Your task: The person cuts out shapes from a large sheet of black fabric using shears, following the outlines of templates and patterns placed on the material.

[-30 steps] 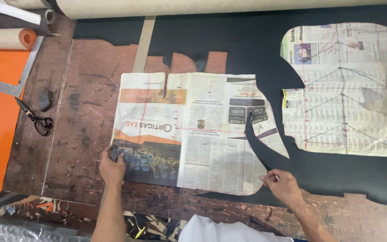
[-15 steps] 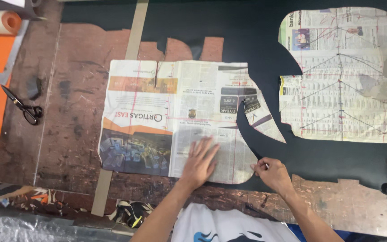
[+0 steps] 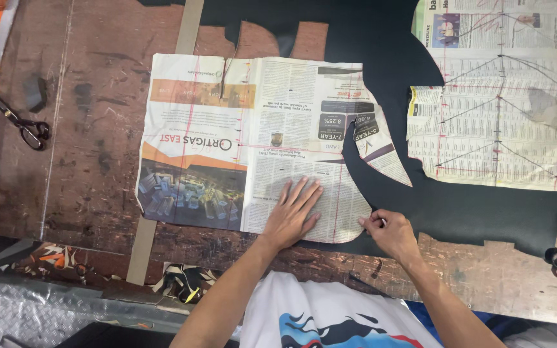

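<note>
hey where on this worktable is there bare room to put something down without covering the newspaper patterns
Bare wood lies between the scissors and the near newspaper pattern. Dark cloth shows free above that pattern and below the far pattern. It is crowded at the near edge, where the left hand presses the paper and the right hand pinches its corner.

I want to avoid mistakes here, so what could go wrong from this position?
1. The left hand presses only one corner of the cut newspaper pattern; its far side might shift.
2. The right hand pinches the pattern's edge over the black sheet material; thin paper could tear.
</note>
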